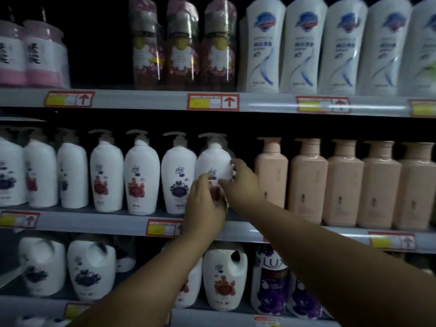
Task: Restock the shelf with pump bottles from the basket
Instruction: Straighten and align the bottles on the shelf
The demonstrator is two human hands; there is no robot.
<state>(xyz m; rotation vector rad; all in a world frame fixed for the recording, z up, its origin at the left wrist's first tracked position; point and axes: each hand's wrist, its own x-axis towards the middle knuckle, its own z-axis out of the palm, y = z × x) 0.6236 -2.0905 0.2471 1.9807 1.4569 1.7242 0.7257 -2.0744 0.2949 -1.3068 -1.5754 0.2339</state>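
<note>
We see both hands, left hand (204, 204) and right hand (240, 182), clasping white pump bottle (213, 161) upright on middle shelf (94, 219).

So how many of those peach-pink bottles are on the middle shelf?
5, side by side at the right of the middle shelf. More may stand behind or past the frame edge.
</note>
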